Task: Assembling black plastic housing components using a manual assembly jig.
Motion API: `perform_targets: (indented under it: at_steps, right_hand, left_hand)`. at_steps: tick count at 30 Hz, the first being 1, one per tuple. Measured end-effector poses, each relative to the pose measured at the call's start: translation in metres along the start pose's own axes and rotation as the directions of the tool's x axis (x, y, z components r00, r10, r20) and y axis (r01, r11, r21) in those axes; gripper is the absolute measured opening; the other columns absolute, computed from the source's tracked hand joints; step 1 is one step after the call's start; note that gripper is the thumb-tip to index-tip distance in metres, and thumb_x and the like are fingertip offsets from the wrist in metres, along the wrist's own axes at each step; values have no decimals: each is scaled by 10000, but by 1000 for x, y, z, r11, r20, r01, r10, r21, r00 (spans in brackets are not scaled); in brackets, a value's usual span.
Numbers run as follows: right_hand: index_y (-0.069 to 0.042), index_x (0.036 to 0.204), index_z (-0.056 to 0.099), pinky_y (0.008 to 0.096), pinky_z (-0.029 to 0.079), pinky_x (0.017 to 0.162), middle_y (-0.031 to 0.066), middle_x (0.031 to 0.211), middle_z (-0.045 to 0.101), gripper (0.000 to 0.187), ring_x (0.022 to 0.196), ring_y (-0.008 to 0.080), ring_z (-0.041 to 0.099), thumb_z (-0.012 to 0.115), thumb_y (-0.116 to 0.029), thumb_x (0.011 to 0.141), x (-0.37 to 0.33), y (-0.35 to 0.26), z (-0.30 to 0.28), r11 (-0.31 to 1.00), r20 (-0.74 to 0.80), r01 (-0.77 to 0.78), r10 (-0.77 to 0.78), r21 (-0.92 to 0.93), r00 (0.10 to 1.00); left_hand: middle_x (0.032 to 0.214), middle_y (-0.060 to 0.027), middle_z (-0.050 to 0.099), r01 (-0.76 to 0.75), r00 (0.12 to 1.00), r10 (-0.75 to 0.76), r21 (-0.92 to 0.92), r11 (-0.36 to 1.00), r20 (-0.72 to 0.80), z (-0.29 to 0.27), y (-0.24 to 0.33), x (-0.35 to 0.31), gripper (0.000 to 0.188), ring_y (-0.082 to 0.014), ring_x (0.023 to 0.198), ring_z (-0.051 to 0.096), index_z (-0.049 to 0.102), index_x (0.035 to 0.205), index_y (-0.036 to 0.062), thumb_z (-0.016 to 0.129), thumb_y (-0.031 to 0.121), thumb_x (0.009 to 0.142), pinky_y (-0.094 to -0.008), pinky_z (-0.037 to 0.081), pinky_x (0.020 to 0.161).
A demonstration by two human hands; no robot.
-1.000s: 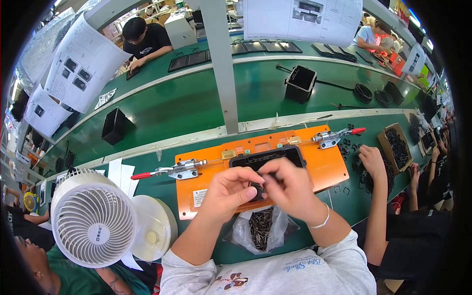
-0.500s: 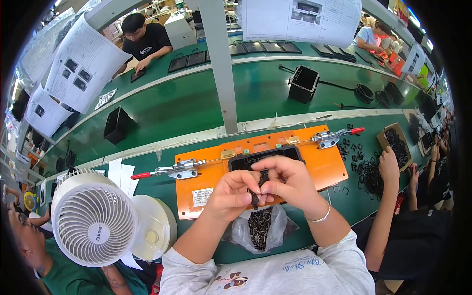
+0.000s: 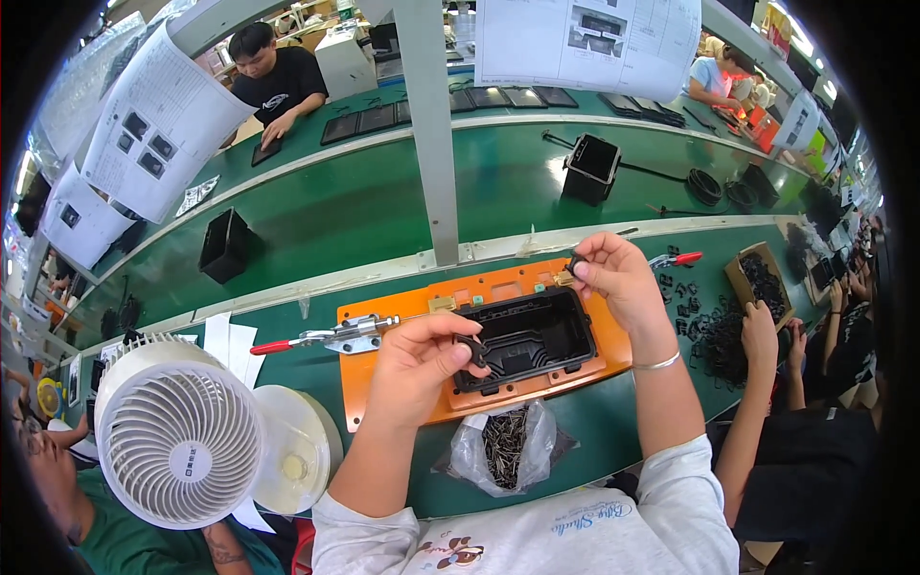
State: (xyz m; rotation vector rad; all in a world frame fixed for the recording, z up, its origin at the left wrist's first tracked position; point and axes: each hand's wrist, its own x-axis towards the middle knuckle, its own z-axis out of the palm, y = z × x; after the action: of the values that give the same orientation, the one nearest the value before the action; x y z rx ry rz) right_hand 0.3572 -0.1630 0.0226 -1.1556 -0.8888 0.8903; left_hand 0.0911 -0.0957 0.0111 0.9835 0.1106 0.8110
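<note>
A black rectangular housing [image 3: 537, 337] sits in an orange fixture plate [image 3: 383, 401], its ribbed inside facing up. Over the housing's left end, my left hand [image 3: 422, 369] pinches a small black plastic clip [image 3: 471, 353] between thumb and fingers. My right hand [image 3: 616, 278] is raised above the fixture's far right part, a second small black clip [image 3: 575, 264] held at its fingertips. Both clips are partly covered by fingers, so their full shape is hidden. A clear plastic bag of screws [image 3: 505, 446] lies between my forearms, just in front of the fixture.
Red-handled toggle clamps [image 3: 359, 333] flank the fixture, the right one partly behind my hand. A white fan [image 3: 182, 431] stands at left. Many black clips [image 3: 724, 340] are heaped at right beside a cardboard box [image 3: 743, 278], where another person's hand [image 3: 760, 331] reaches in. A metal post [image 3: 436, 144] rises beyond.
My hands, together over the housing before, have moved apart. The right went up and to the right with one clip, the left slightly left with another. The housing's inside now shows.
</note>
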Motion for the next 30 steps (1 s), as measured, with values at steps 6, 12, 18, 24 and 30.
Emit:
perform_targets:
  at_steps: [6, 12, 18, 24, 30]
  right_hand:
    - [30, 956, 611, 233, 492, 639, 40, 812, 626, 198, 739, 100, 599, 659, 63, 767, 19, 6, -8, 862, 118, 65, -6, -502, 993]
    - [26, 845, 660, 292, 507, 637, 106, 769, 649, 181, 708, 194, 648, 703, 82, 678, 32, -8, 10, 432, 387, 378, -71, -819, 919]
    - [46, 790, 656, 306, 515, 624, 125, 740, 646, 161, 690, 232, 650, 727, 85, 650, 47, -8, 11, 477, 398, 315, 83, -821, 913]
    - [42, 846, 648, 317, 516, 649, 101, 801, 620, 225, 717, 240, 633, 753, 65, 648, 52, 4, 4, 537, 293, 134, 223, -833, 930]
    - [-1, 954, 606, 363, 474, 736, 130, 869, 579, 331, 769, 293, 578, 772, -63, 675, -13, 11, 25, 357, 298, 447, -401, -820, 866]
  left_hand:
    - [945, -118, 631, -52, 981, 82, 169, 984, -178, -2, 10, 4, 246, -167, 812, 641, 593, 1033, -60, 652, -70, 795, -301, 577, 712]
    - [890, -120, 639, -46, 972, 102, 253, 966, -211, -7, 14, 2, 259, -170, 782, 644, 599, 1011, -61, 691, -45, 770, -302, 577, 718]
    - [907, -106, 642, -44, 975, 106, 295, 954, -197, -13, 17, 2, 219, -155, 808, 639, 620, 1000, -53, 662, -72, 787, -290, 562, 741]
    - [944, -82, 636, -68, 974, 142, 364, 929, -179, -17, 15, 7, 198, -143, 843, 630, 630, 1003, -42, 626, -94, 812, -274, 540, 783]
    - [932, -82, 627, -61, 956, 215, 584, 810, -198, -27, 12, 15, 189, -152, 849, 635, 633, 985, -45, 621, -99, 805, -267, 528, 780]
